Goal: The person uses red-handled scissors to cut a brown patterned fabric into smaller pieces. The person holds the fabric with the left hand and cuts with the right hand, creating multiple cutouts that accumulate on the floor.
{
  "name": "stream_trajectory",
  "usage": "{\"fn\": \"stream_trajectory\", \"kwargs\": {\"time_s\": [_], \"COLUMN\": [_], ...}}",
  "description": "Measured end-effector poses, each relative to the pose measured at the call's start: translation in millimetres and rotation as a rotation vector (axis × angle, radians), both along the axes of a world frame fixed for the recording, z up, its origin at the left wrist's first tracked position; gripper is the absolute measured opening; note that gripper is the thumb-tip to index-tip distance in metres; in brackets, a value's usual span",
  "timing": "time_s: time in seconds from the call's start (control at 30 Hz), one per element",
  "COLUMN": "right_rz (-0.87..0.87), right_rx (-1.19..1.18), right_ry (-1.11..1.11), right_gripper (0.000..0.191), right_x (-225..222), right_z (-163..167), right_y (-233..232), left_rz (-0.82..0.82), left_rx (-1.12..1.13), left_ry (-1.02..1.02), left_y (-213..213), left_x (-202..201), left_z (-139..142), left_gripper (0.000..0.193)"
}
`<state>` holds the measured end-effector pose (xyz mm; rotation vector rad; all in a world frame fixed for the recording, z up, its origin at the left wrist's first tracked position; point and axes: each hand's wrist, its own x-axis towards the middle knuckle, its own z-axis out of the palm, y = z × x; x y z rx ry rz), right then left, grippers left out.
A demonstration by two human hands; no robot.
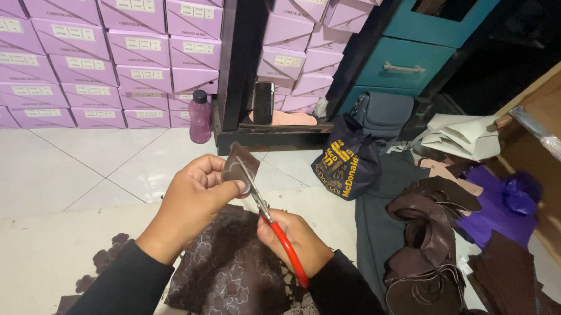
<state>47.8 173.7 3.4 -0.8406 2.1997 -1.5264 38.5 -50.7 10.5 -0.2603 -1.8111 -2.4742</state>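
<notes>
left hand point(188, 200) fingers pinch a brown leather piece point(237, 164); right hand point(294, 237) fingers grip red-handled scissors point(268, 219) cutting it.

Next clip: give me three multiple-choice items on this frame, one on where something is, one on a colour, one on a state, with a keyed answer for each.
1. Where does the purple bottle stand?
A. on the floor by the stacked boxes
B. on the teal drawer
C. in the person's lap

2. What colour are the handles of the scissors?
A. blue
B. red
C. black

3. What is the left hand doing?
A. resting flat on the floor
B. pinching a small dark brown piece
C. lifting a box

Answers: 1 A, the bottle sits on the tiles beside the lilac boxes. 2 B, red shows in the right hand. 3 B, the scissor blades meet the held piece.
</notes>
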Motion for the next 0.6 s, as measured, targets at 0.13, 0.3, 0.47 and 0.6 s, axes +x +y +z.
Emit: {"fn": "stream_trajectory", "kwargs": {"time_s": [0.13, 0.3, 0.47, 0.6], "right_rz": [0.03, 0.047, 0.04, 0.03], "right_rx": [0.008, -0.034, -0.084, 0.009], "right_ry": [-0.059, -0.149, -0.191, -0.131], "right_gripper": [0.046, 0.039, 0.034, 0.037], "right_x": [-1.9, -0.1, 0.9, -1.3], "right_z": [1.5, 6.4, 7.8, 6.3], "right_y": [1.6, 3.1, 4.2, 7.2], "left_rz": [0.045, 0.003, 0.011, -0.033], "left_rx": [-0.023, 0.037, 0.19, 0.141], "left_ry": [-0.007, -0.015, -0.11, -0.184], "left_y": [0.7, 7.3, 20.8, 16.5], "left_x": [-1.3, -0.3, 1.9, -2.2], "left_z": [-0.8, 1.6, -0.6, -1.6], "left_gripper": [0.013, 0.019, 0.02, 0.014]}}
